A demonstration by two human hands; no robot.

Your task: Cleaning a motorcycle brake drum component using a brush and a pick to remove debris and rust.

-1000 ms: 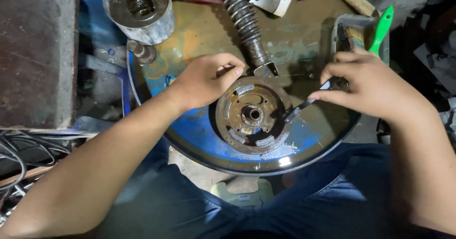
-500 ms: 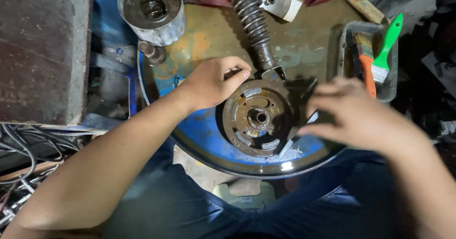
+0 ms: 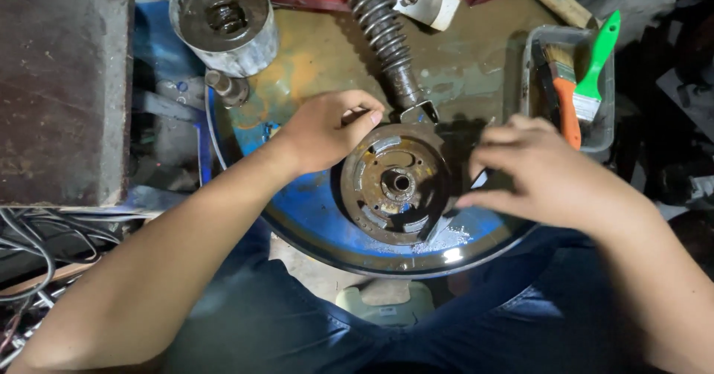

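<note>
Rusty brake plate (image 3: 394,184) lies flat on the blue drum lid (image 3: 312,218); my left hand (image 3: 327,129) pinches its upper rim to steady it, my right hand (image 3: 535,173) curls beside it, grip unclear.

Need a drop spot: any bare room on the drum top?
Free: the yellowish patch of drum top between can, spring and tray. Also the blue rim left of the disc. Crowded: around the disc, under left hand and right hand.
</note>
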